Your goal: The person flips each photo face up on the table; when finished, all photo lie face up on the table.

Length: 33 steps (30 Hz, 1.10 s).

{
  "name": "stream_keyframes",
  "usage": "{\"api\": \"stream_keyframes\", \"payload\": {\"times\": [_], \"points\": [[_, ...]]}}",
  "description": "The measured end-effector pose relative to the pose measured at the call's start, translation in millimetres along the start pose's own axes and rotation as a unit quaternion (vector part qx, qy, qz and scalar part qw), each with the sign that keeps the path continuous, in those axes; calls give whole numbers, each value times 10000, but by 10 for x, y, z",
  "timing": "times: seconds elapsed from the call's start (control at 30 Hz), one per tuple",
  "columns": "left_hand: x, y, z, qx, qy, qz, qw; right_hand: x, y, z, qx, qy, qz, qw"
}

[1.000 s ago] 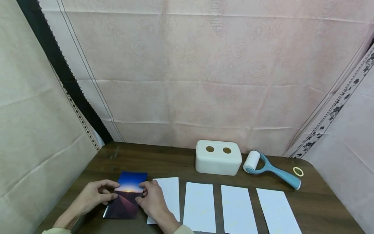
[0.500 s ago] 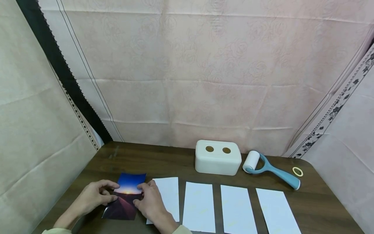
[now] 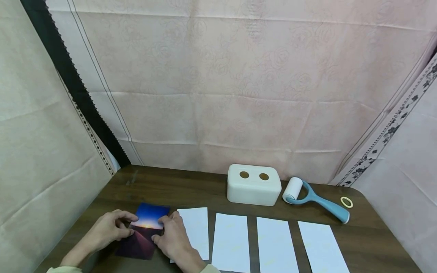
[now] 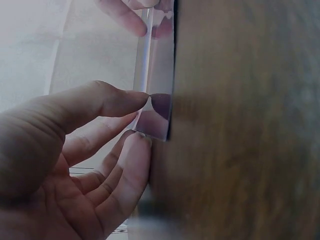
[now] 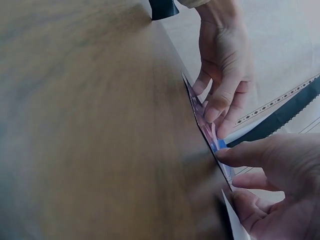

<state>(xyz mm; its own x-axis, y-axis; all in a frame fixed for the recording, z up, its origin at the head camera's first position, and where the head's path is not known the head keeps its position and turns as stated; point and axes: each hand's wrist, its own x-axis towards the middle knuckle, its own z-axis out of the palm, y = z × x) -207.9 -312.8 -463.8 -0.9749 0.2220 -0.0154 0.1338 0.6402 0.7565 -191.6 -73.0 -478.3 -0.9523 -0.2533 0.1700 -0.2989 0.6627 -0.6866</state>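
Note:
A glossy photo print (image 3: 147, 216) shows a blue sky and a sunset glow over a dark purple lower part. It lies at the left of the table, slightly turned. My left hand (image 3: 110, 229) pinches its left edge near the middle, thumb and index finger apart along the print. From the other side my right hand (image 3: 174, 236) pinches the right edge. Both wrist views show the print (image 4: 160, 75) from the side, its middle bulging up a little between the fingers. Beside my right hand lies a white card (image 3: 196, 227), partly covered by that hand.
Several white cards stand in a row to the right, among them a card (image 3: 230, 242) and another (image 3: 277, 244). Behind them sit a white box (image 3: 254, 189) with two round holes, a blue-handled lint roller (image 3: 321, 201) and a pale ring (image 3: 346, 202). Cloth (image 3: 211, 94) hangs behind the table.
My right hand has moved a little left and toward me, shifting and turning the photo print slightly the same way. My left hand keeps its hold almost in place.

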Motion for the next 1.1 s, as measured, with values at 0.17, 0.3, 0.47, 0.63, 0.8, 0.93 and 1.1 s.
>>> {"api": "stream_keyframes", "payload": {"times": [0.17, 0.3, 0.47, 0.63, 0.8, 0.93, 1.1], "points": [[-8, 9, -25, 139, 69, -29, 9999, 6, -12, 4, -43, 29, -53, 10000], [-20, 16, -60, 312, 159, -24, 9994, 18, -38, 13, 103, -23, -8, 9999], [-26, 64, -30, 581, 449, -88, 9973, 11, -55, -39, 548, -142, 157, 9983], [-10, 148, 49, 772, 855, 191, 9932, 49, 6, -155, 1282, -39, -14, 9917], [42, 267, 124, 584, 1060, 590, 9909, 73, 59, -277, 1460, 139, -100, 9891], [77, 362, 183, 477, 1056, 862, 9895, 64, 112, -402, 1315, 104, -52, 9912], [110, 467, 267, 451, 888, 1015, 9898, 35, 231, -557, 1088, 151, -143, 9938]]}}
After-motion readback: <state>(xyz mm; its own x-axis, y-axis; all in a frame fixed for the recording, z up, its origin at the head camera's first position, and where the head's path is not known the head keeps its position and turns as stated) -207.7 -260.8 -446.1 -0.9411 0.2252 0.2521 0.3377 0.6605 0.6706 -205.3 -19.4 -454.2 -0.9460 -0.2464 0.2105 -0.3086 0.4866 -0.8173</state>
